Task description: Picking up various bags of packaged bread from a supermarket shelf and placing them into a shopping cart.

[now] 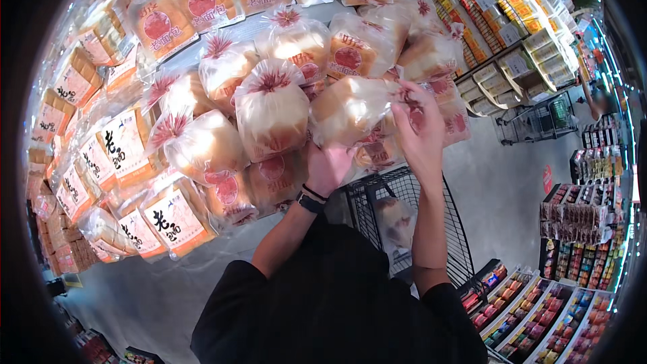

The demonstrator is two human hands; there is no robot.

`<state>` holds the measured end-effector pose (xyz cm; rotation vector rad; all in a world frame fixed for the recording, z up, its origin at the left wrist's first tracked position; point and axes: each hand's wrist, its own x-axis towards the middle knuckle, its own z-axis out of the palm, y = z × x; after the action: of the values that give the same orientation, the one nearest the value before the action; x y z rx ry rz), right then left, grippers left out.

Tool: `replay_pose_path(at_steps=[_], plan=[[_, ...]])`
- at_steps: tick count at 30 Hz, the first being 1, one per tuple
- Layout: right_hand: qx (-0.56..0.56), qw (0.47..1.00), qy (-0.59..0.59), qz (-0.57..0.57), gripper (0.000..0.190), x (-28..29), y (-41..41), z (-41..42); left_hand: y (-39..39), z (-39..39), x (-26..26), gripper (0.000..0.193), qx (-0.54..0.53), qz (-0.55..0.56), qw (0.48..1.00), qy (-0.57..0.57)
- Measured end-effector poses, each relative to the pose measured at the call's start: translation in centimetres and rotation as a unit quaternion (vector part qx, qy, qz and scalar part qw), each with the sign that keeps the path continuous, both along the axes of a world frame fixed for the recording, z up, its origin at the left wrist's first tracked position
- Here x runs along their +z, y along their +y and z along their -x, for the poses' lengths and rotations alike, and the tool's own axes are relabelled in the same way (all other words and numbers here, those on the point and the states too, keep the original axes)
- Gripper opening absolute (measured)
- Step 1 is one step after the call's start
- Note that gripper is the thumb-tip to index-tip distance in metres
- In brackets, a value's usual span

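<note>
A clear plastic bag of white bread loaf [349,108] lies tilted on its side between my two hands, over the front of a bread display. My left hand [328,167], with a dark band on its wrist, holds the loaf from below at its near end; its fingers are partly hidden under the bag. At the other end, my right hand [419,121] grips the gathered, red-printed neck of the same bag. Just left of it stands another bagged loaf [273,111], its tied top upward. More packed loaves [217,144] surround them.
Below my right forearm is a black wire shopping cart [455,227] with a bagged item [397,217] inside. Flat-labelled bread packs [174,220] fill the display's left side. Shelves of packaged goods [505,25] rise at the right, near another cart [538,119].
</note>
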<state>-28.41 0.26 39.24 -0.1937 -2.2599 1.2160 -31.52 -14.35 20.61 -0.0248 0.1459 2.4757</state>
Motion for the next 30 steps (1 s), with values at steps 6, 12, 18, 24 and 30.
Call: replay_pose_path(at_steps=[6,12,18,24,30], plan=[[0.088,0.995,-0.025,-0.05,0.025,-1.3,-1.2,5.4,0.7,1.0,-0.8,0.059,0.08,-0.01,0.976,-0.204],[0.123,0.989,-0.029,-0.071,0.023,-2.4,-2.0,8.0,0.9,-0.9,0.0,0.074,0.04,-0.038,0.974,-0.219],[0.13,0.99,-0.037,-0.03,0.02,-2.8,-1.8,8.9,0.3,-0.3,0.9,0.08,0.064,-0.024,0.969,-0.237],[0.133,0.989,-0.022,-0.057,0.032,-2.5,-2.4,7.8,0.4,-1.0,0.6,0.081,0.073,0.028,0.978,-0.194],[0.049,0.996,0.05,-0.048,0.043,-5.6,-0.2,3.3,0.2,-2.3,1.0,0.068,0.021,-0.038,0.975,-0.218]])
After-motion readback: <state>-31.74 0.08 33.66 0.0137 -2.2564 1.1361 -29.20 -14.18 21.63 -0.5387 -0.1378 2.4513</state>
